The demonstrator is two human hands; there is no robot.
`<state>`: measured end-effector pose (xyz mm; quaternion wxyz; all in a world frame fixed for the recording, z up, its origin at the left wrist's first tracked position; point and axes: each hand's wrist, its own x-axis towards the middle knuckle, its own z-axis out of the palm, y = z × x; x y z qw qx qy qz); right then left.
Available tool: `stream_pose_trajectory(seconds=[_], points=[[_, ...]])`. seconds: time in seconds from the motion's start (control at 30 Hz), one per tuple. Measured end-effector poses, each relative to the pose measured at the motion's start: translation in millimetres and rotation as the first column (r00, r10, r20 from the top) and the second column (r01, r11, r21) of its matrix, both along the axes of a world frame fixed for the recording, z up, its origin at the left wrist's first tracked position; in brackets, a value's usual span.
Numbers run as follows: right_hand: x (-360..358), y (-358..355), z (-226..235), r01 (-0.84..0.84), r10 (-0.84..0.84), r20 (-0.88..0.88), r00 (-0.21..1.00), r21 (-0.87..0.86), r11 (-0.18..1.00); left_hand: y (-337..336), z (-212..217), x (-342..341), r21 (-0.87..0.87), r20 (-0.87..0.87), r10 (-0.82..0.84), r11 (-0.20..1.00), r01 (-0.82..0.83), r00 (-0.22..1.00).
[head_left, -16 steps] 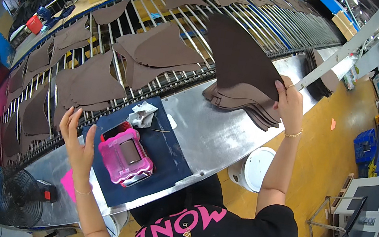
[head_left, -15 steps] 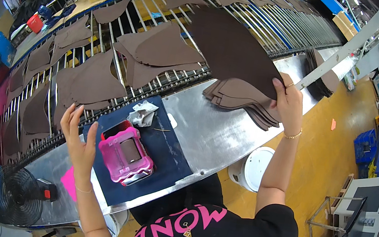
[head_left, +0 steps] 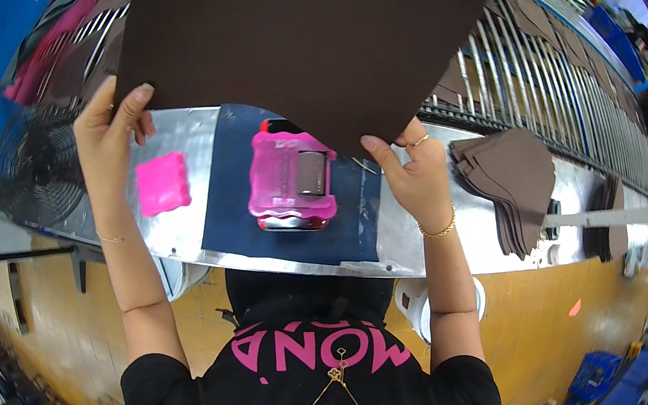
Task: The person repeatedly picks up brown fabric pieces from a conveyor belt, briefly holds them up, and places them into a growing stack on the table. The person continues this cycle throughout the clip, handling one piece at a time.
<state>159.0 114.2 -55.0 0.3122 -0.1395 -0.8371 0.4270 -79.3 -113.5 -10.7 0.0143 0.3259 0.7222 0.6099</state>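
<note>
A large dark brown cut panel (head_left: 291, 36), of flat flexible sheet, hangs raised in front of me and covers much of the conveyor behind it. My left hand (head_left: 112, 122) pinches its lower left corner between thumb and fingers. At the lower right corner, my right hand (head_left: 412, 170) grips it with the thumb in front. Below the panel, a pink-topped box-like tool (head_left: 286, 175) with a dark insert rests on a dark blue mat (head_left: 352, 241). A bright pink wavy-edged block (head_left: 163, 184) lies on the metal table near my left hand.
Right of my right hand, a fanned stack of brown panels (head_left: 514, 182) sits on the metal table (head_left: 409, 254). Farther right stands another stack (head_left: 611, 218) beside a pale metal bar (head_left: 635, 218). A rod conveyor (head_left: 546, 85) runs behind; a black fan (head_left: 41, 166) stands at left.
The panel has come off the conveyor side and now spans both hands. My left hand, empty before, has taken its left corner. My view has turned left.
</note>
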Motion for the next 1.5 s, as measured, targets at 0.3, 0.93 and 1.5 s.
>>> stream_pose_trajectory(seconds=[0.3,0.93,1.5], points=[[-36,-26,-31,-0.058,0.068,-0.048,0.997,0.191,0.980,-51,-4,-6,0.095,-0.052,0.147,0.985,-0.142,0.988],[139,20,-62,0.186,-0.199,0.241,0.950,0.074,0.980,53,-55,56,-0.393,-0.221,-0.468,0.846,0.361,0.855],[173,176,-62,0.048,-0.519,-0.259,0.815,-0.862,0.505,116,-11,63,-0.385,-0.366,-0.417,0.882,0.272,0.832]])
